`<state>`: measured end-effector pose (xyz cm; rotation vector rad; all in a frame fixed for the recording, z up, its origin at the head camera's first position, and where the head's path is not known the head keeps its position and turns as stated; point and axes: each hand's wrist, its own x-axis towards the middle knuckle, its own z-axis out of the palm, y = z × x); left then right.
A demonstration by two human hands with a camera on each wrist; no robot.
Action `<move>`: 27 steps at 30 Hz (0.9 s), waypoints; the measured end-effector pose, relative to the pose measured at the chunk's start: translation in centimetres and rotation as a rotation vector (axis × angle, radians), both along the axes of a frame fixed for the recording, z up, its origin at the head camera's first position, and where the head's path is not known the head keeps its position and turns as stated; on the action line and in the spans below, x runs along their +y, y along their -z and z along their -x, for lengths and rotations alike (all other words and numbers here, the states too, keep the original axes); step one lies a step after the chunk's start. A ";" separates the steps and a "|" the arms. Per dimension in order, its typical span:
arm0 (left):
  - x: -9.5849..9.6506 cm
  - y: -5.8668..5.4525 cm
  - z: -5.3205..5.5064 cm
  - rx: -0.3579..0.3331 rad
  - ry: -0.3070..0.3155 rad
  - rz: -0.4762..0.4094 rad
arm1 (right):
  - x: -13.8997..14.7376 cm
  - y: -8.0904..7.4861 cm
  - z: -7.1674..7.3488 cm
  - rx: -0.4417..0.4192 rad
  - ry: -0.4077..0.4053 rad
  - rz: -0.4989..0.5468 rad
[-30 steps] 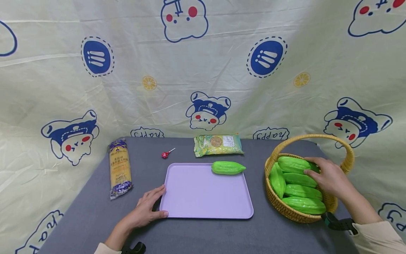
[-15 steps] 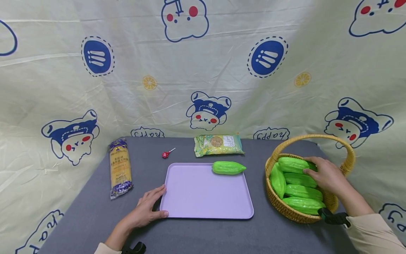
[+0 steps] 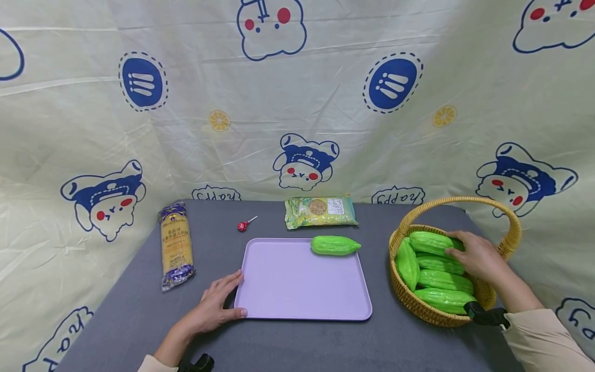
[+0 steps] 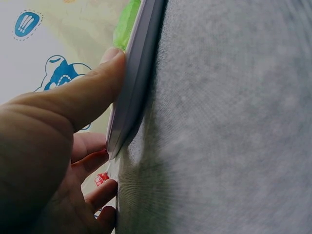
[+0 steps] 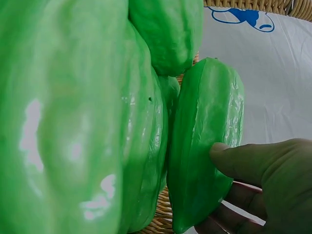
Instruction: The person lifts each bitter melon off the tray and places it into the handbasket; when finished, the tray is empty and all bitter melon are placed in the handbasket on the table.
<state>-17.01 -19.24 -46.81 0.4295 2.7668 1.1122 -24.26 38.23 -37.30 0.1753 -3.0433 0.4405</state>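
At the right, a wicker basket (image 3: pixel 413 305) with an arched handle holds several green bitter melons, ribbed and glossy. My right hand (image 3: pixel 481 258) reaches in and grips the farthest bitter melon (image 3: pixel 429 243) by its right end. In the right wrist view the thumb lies on one side of that bitter melon (image 5: pixel 204 122), with fingers partly hidden behind it. A lilac tray (image 3: pixel 302 284) lies flat in the middle, one bitter melon (image 3: pixel 334 245) at its far right corner. My left hand (image 3: pixel 214 305) rests against the tray's left edge, fingers extended, thumb touching the near-left corner.
A bag of pasta (image 3: pixel 176 245) lies at the left on the grey table (image 3: pixel 279 346). Behind the tray are a red lollipop (image 3: pixel 243 226) and a green-yellow snack packet (image 3: pixel 321 212). A patterned curtain (image 3: pixel 297 103) hangs beyond the far edge. The basket's handle (image 3: pixel 460 199) arches above the bitter melons.
The right wrist and sleeve have shifted slightly left, while the right fingers stay on the same bitter melon in the basket. The left hand and tray have not visibly moved.
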 end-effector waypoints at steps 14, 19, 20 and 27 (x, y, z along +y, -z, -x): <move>0.0 -0.1 0.0 0.004 0.002 0.002 | 0.3 0.3 0.4 -0.015 -0.001 -0.018; 0.0 -0.1 0.0 0.015 0.009 0.006 | 0.2 0.4 0.5 -0.020 0.000 -0.020; 0.0 -0.1 0.0 0.016 0.012 0.005 | 0.2 0.4 0.4 -0.017 -0.001 -0.018; 0.0 0.0 0.0 -0.001 0.000 -0.006 | 0.1 0.4 0.2 0.004 -0.007 -0.001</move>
